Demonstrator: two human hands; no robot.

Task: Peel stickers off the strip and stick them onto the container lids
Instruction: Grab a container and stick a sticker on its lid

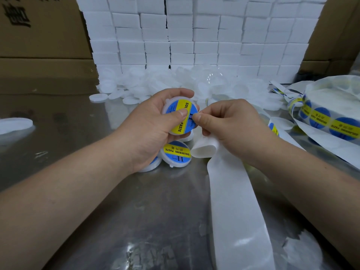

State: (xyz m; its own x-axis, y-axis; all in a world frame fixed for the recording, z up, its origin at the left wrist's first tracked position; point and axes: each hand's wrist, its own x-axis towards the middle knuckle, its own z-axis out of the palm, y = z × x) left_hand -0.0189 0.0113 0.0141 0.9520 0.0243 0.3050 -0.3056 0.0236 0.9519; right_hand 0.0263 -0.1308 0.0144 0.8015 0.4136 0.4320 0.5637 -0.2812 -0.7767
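Fingers (181, 113) of left hand (148, 131) round lid (166, 106) rim, of right hand (231, 127) pinched on sticker (180, 128) edge

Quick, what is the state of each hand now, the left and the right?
Left hand: holds the lid, thumb pressing on its sticker.
Right hand: thumb and forefinger pinch the sticker's edge.

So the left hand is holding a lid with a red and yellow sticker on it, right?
Not quite. The sticker is blue and yellow, not red and yellow. The head view shows the left hand holding the lid with that sticker on it.
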